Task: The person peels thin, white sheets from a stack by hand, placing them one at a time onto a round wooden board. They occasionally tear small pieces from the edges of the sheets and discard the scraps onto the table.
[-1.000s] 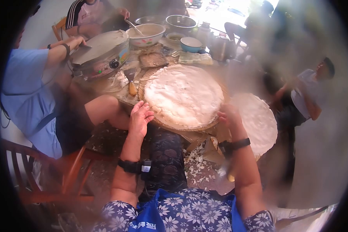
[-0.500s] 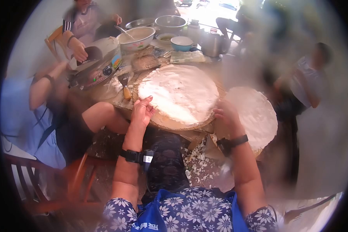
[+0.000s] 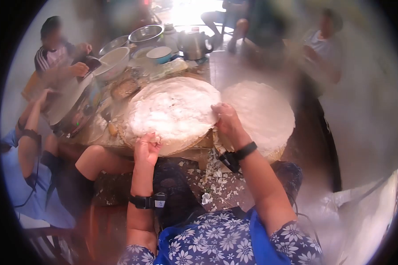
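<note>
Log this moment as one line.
left hand: on near edge of white round sheet | right hand: on its right edge | sheet: lies on woven tray | second sheet: beside, right

Head cam looks fwd/down, close over flatbread point(image 3: 172, 108).

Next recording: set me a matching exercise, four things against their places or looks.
Things:
1. left hand
2. right hand
3. blue bowl
4. kettle

Places or looks:
A. dark metal, far side
B. near edge of the left white round
C. far side, just left of the kettle
D. right edge of the left white round

Pairs: 1-B; 2-D; 3-C; 4-A
</note>
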A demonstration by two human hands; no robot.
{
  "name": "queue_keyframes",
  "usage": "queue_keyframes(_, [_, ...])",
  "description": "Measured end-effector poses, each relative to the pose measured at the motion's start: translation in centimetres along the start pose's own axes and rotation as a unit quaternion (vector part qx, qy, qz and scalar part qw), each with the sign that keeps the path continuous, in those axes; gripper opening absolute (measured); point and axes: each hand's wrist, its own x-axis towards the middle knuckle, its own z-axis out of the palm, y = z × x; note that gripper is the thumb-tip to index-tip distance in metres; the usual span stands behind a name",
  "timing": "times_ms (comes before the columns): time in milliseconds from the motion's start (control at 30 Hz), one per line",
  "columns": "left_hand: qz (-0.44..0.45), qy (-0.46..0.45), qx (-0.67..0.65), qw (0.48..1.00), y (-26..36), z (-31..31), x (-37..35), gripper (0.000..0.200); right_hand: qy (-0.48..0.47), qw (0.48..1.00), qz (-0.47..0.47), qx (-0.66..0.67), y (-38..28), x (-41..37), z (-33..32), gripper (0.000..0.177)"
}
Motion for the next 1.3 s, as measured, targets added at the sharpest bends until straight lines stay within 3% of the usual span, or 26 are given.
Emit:
queue_keyframes(133, [-0.011, 0.036, -0.039, 0.999, 0.3, 1.0, 0.5, 0.039, 0.076, 0.995, -0.02, -0.057, -1.0, 0.0, 0.0, 0.018])
queue_keyframes(167, [-0.027, 0.101, -0.032, 0.994, 0.6, 1.8, 0.7, 0.033, 0.089, 0.993, -0.026, -0.069, -1.7, -0.2, -0.1, 0.019])
queue_keyframes(300, [0.018, 0.025, -0.001, 1.0, -1.0, 2.7, 2.5, 0.036, 0.059, 0.991, -0.076, -0.095, -6.1, -2.2, -0.7, 0.024])
queue_keyframes(467, [0.056, -0.07, 0.002, 0.996, -4.6, 11.9, -1.7, 0.035, 0.041, 0.964, -0.191, -0.182, -13.4, -5.8, -5.7, 0.024])
queue_keyframes(533, [0.022, -0.091, 0.012, 0.996, -7.0, 14.1, -1.9, 0.032, 0.04, 0.979, -0.171, -0.1, -15.7, -6.6, -9.2, 0.024])
queue_keyframes(667, [-0.049, -0.166, 0.043, 0.984, -12.1, 17.4, -1.8, 0.025, 0.103, 0.976, -0.163, -0.101, -19.0, -8.9, -15.4, 0.023])
queue_keyframes(833, [-0.15, -0.122, 0.159, 0.968, -18.1, 18.0, -1.1, 0.018, 0.151, 0.961, -0.149, -0.179, -18.5, -8.8, -23.2, 0.021])
queue_keyframes(967, [-0.177, -0.099, 0.242, 0.949, -21.2, 16.7, 0.0, 0.015, 0.216, 0.97, -0.084, -0.079, -15.4, -6.6, -28.8, 0.02])
queue_keyframes(1067, [-0.181, -0.084, 0.25, 0.947, -22.1, 15.9, 0.5, 0.012, 0.24, 0.966, -0.053, -0.078, -13.8, -5.8, -31.0, 0.02])
queue_keyframes(1267, [-0.181, -0.067, 0.214, 0.958, -22.7, 15.5, 0.8, 0.01, 0.221, 0.968, -0.107, -0.051, -15.0, -5.7, -29.0, 0.023])
queue_keyframes(1300, [-0.182, -0.067, 0.211, 0.958, -22.8, 15.4, 0.8, 0.01, 0.233, 0.962, -0.109, -0.093, -14.7, -5.4, -29.6, 0.023])
